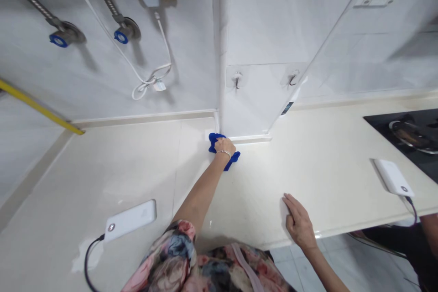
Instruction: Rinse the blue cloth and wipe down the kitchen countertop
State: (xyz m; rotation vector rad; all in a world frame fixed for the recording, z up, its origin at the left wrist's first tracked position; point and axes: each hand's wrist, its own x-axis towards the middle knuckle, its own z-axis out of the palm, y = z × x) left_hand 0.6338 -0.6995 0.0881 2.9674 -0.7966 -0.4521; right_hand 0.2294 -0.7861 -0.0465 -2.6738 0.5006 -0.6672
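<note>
The left hand (225,146) is stretched far out from the body and closed over a bunched blue cloth (233,160). It presses the cloth onto the counter (137,164) right at the foot of the wall corner (222,100). The cloth shows on both sides of the hand, one fold beyond the knuckles against the wall and another by the wrist, where a bracelet (224,152) sits.

The right hand (299,223) lies open and flat, palm down, holding nothing. It is much nearer the body than the left hand, off to its right, close to the counter's front edge.

Judging from this, the long reach is the weak point. Much weight seems to rest on the right hand near the edge, and if that palm slid on a smooth or damp surface the body could tip forward.

A white power bank (130,220) with a cable (89,255) lies well back and to the left of the left hand. If the cloth is wet, a wide sweep that way could carry moisture onto it. Whether the pale patch beside the cable is water cannot be told.

A loose cord (150,83) hangs on the wall above and left of the left hand, and a raised cloth could snag it
</note>
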